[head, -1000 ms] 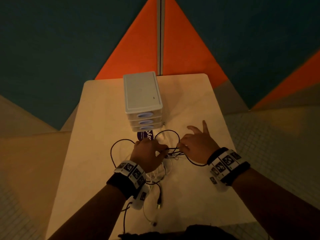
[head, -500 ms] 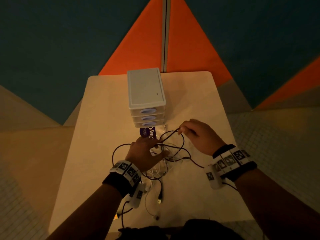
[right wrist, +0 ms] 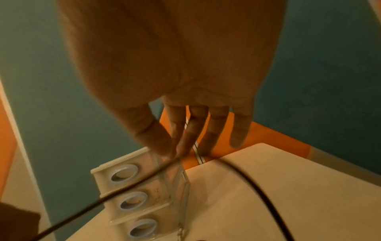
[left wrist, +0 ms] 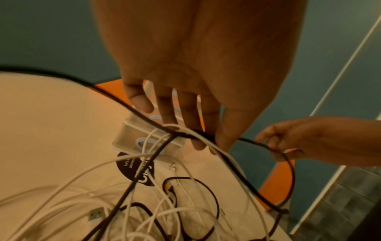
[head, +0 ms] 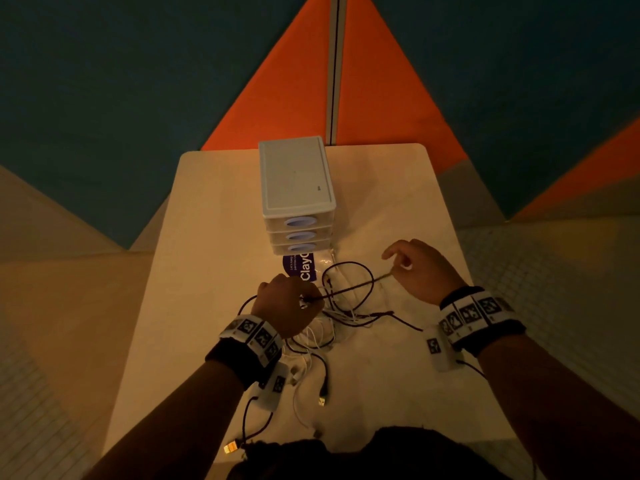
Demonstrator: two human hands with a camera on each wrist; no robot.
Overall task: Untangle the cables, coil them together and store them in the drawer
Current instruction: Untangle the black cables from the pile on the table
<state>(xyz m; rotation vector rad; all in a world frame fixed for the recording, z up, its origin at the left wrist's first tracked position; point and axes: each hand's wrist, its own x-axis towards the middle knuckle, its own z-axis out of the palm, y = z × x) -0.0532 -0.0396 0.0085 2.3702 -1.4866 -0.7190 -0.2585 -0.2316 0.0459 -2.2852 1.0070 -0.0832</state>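
1. black cable (head: 349, 289): thin and flexible; one stretch is drawn taut between the two hands above the middle of the counter (head: 207, 237), the rest loops back into the heap. judged light and limp, with no shape of its own. best held a little way along the cord rather than at the plug.
2. white cables (head: 311, 337): several thin cords, knotted with the black cable in a heap near the counter's near edge, in front of the drawer unit. judged soft and slippery, likely to snag where they cross. one usb plug (head: 322, 400) lies loose toward the near edge.
3. left hand (head: 287, 306): over the heap; the wrist view shows its fingers (left wrist: 169, 114) and thumb curled, pinching the black cable where a white cord crosses it.
4. right hand (head: 419, 268): raised toward the counter's right edge; thumb and forefinger pinch the black cable's other end of the taut stretch, the remaining fingers (right wrist: 239, 130) loosely extended.
5. drawer unit (head: 296, 181): white, three stacked drawers, all closed, standing toward the counter's far edge. a purple round sticker (head: 300, 268) lies just before it.
6. status, judged: untangling under way; coiling and storing not yet begun.
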